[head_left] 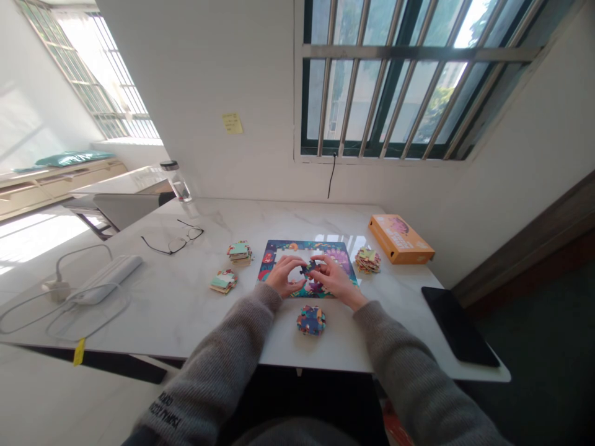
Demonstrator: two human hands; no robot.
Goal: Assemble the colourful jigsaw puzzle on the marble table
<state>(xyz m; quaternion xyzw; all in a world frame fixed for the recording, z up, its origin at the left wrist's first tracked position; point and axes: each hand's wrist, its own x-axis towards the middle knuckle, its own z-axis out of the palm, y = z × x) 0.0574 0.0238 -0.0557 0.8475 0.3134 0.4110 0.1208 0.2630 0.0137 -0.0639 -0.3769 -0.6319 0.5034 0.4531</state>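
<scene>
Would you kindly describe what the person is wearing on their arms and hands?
Both arms are in grey knitted long sleeves: the left sleeve carries dark lettering near the upper arm, the right sleeve looks plain. The left hand and right hand are bare.

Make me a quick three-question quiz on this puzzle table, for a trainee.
1. True or false: the orange box lies to the left of the puzzle board.
2. What sits on the table nearest the person, between the two sleeves? A. a mug B. a stack of pieces C. a stapler
3. Fill in: the left hand and right hand meet over the puzzle board, holding one small ___ between them.
Key: 1 false, it lies to the right. 2 B. 3 puzzle piece.
</scene>
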